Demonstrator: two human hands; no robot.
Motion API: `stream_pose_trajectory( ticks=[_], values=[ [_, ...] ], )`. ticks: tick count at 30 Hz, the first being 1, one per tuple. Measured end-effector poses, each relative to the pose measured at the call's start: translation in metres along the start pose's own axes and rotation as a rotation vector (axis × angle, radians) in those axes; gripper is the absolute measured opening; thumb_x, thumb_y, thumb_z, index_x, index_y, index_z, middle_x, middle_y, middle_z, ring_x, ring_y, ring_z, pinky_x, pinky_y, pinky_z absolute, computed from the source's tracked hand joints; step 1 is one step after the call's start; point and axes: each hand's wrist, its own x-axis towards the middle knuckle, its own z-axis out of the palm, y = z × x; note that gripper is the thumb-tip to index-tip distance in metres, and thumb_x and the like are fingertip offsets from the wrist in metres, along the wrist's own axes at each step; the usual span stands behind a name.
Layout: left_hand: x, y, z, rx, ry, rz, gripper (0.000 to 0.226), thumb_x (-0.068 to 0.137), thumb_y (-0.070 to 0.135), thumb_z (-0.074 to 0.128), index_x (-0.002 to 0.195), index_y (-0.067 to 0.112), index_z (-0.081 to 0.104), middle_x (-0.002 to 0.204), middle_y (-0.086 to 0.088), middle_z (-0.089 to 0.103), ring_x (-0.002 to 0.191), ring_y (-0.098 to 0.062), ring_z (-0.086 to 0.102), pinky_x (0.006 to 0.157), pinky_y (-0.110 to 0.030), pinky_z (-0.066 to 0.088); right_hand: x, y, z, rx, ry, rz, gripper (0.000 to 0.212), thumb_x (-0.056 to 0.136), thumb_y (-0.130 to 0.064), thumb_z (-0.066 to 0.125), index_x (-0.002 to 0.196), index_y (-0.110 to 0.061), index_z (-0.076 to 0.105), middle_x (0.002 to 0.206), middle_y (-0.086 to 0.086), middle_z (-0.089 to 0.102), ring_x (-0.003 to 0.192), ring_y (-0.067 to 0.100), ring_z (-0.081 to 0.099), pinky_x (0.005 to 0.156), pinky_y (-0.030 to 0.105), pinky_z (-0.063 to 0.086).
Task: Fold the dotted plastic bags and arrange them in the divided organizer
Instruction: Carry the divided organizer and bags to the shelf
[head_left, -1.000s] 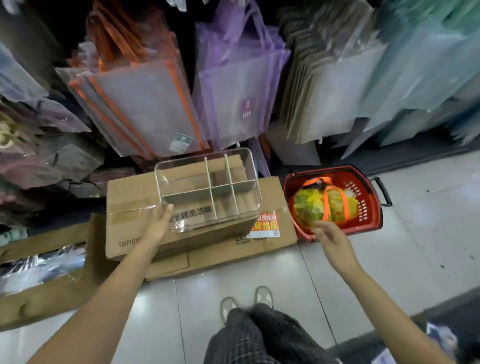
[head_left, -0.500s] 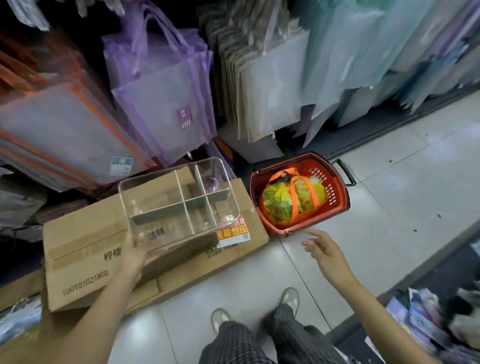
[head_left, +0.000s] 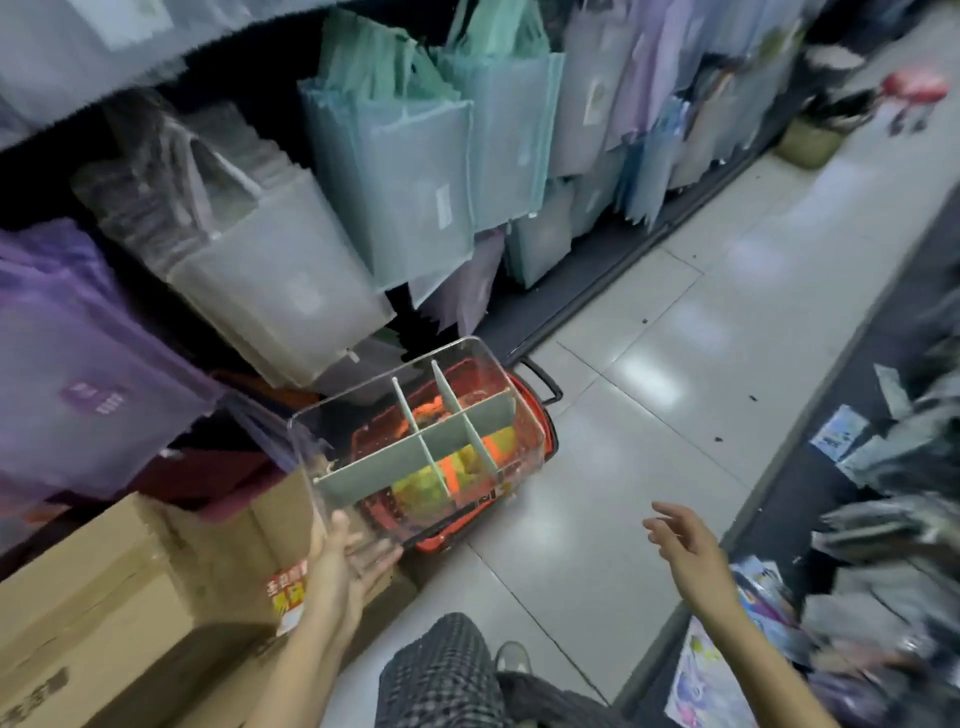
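From the head camera, the left hand (head_left: 345, 558) holds a clear divided organizer (head_left: 415, 441) by its near corner, thumb up against the side wall and fingers (head_left: 382, 564) spread flat under the base. The organizer is lifted off the floor and tilted, its grey-green dividers marking out several compartments, all without contents. Seen through its clear walls, a red shopping basket (head_left: 540, 415) stands on the tiled floor (head_left: 649, 415) just behind and below; it carries a yellow-green bag with orange straps (head_left: 452, 467); whether that bag is dotted cannot be told.

The right hand (head_left: 685, 545) hangs in the air over the floor, well apart from the organizer, fingers relaxed and slightly spread, holding nothing.

To the left sits a cardboard box (head_left: 130, 597) with dark printed characters on its side, too blurred to read, and a red-and-yellow sticker (head_left: 288, 592) whose writing is also unreadable. Purple, grey and teal mesh bags (head_left: 405, 171) hang on the rack above; small labels on them are illegible. Checked trousers (head_left: 441, 675) show at the bottom edge.
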Motion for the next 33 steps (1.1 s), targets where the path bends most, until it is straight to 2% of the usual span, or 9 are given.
stream_pose_trajectory(
  ticks=[2, 5, 9, 15, 20, 25, 28, 31, 33],
  values=[
    [0.012, 0.007, 0.045, 0.109, -0.041, 0.081, 0.036, 0.100, 0.028, 0.041, 0.130, 0.047, 0.035, 0.081, -0.009, 0.042, 0.062, -0.027, 0.062, 0.058, -0.039, 0.060, 0.019, 0.006, -0.027, 0.069, 0.075, 0.036, 0.018, 0.094, -0.013, 0.052, 0.104, -0.027, 0.057, 0.097, 0.000, 0.067, 0.096, 0.022, 0.063, 0.094, 0.041, 0.046],
    [0.040, 0.020, 0.107, 0.218, -0.091, 0.151, 0.033, 0.099, 0.029, 0.042, 0.126, 0.047, 0.038, 0.077, -0.006, 0.040, 0.067, -0.032, 0.062, 0.058, -0.039, 0.059, 0.052, 0.005, -0.060, 0.156, 0.161, 0.063, 0.017, 0.094, -0.011, 0.051, 0.105, -0.022, 0.057, 0.099, 0.006, 0.066, 0.092, 0.020, 0.063, 0.088, 0.034, 0.044],
    [0.089, 0.039, 0.184, 0.303, -0.159, 0.192, 0.030, 0.100, 0.029, 0.041, 0.123, 0.049, 0.044, 0.087, -0.008, 0.040, 0.072, -0.030, 0.062, 0.055, -0.036, 0.059, 0.113, -0.009, -0.097, 0.212, 0.232, 0.070, 0.016, 0.095, -0.010, 0.050, 0.107, -0.019, 0.057, 0.100, 0.010, 0.065, 0.088, 0.017, 0.062, 0.091, 0.038, 0.044],
    [0.178, 0.068, 0.324, 0.218, -0.241, 0.113, 0.030, 0.097, 0.033, 0.045, 0.103, 0.062, 0.050, 0.097, -0.008, 0.041, 0.091, -0.041, 0.057, 0.063, -0.038, 0.060, 0.240, -0.054, -0.160, 0.230, 0.326, 0.054, 0.016, 0.096, -0.016, 0.049, 0.108, -0.023, 0.056, 0.101, 0.005, 0.066, 0.095, 0.019, 0.062, 0.092, 0.038, 0.046],
    [0.255, 0.088, 0.456, 0.218, -0.302, 0.077, 0.027, 0.097, 0.034, 0.045, 0.109, 0.059, 0.046, 0.107, -0.011, 0.040, 0.074, -0.033, 0.064, 0.060, -0.036, 0.060, 0.344, -0.101, -0.215, 0.235, 0.408, 0.063, 0.014, 0.096, -0.020, 0.050, 0.107, -0.028, 0.054, 0.104, 0.002, 0.065, 0.095, 0.014, 0.062, 0.090, 0.037, 0.047],
    [0.314, 0.094, 0.598, 0.237, -0.398, 0.003, 0.025, 0.094, 0.034, 0.050, 0.111, 0.053, 0.053, 0.119, -0.014, 0.041, 0.108, -0.044, 0.053, 0.059, -0.038, 0.059, 0.415, -0.113, -0.272, 0.261, 0.500, 0.118, 0.015, 0.095, -0.021, 0.051, 0.108, -0.027, 0.055, 0.101, -0.003, 0.066, 0.094, 0.006, 0.061, 0.081, 0.027, 0.043],
    [0.340, 0.092, 0.684, 0.244, -0.494, 0.013, 0.037, 0.089, 0.037, 0.054, 0.123, 0.050, 0.051, 0.144, -0.018, 0.035, 0.125, -0.046, 0.043, 0.065, -0.041, 0.058, 0.455, -0.101, -0.312, 0.276, 0.543, 0.174, 0.015, 0.094, -0.023, 0.052, 0.108, -0.027, 0.055, 0.102, 0.000, 0.066, 0.094, 0.004, 0.061, 0.083, 0.027, 0.042],
    [0.357, 0.091, 0.771, 0.268, -0.570, 0.003, 0.048, 0.082, 0.042, 0.057, 0.129, 0.045, 0.048, 0.149, -0.018, 0.028, 0.132, -0.044, 0.035, 0.064, -0.038, 0.058, 0.503, -0.084, -0.358, 0.303, 0.589, 0.218, 0.013, 0.093, -0.022, 0.053, 0.100, -0.032, 0.056, 0.101, 0.002, 0.067, 0.094, 0.012, 0.063, 0.087, 0.030, 0.047],
    [0.363, 0.093, 0.830, 0.281, -0.593, -0.011, 0.052, 0.077, 0.046, 0.058, 0.128, 0.048, 0.048, 0.149, -0.019, 0.027, 0.132, -0.044, 0.035, 0.063, -0.038, 0.058, 0.541, -0.077, -0.396, 0.314, 0.597, 0.230, 0.017, 0.093, -0.020, 0.053, 0.096, -0.035, 0.057, 0.102, 0.003, 0.067, 0.095, 0.014, 0.063, 0.085, 0.023, 0.049]
  ],
)
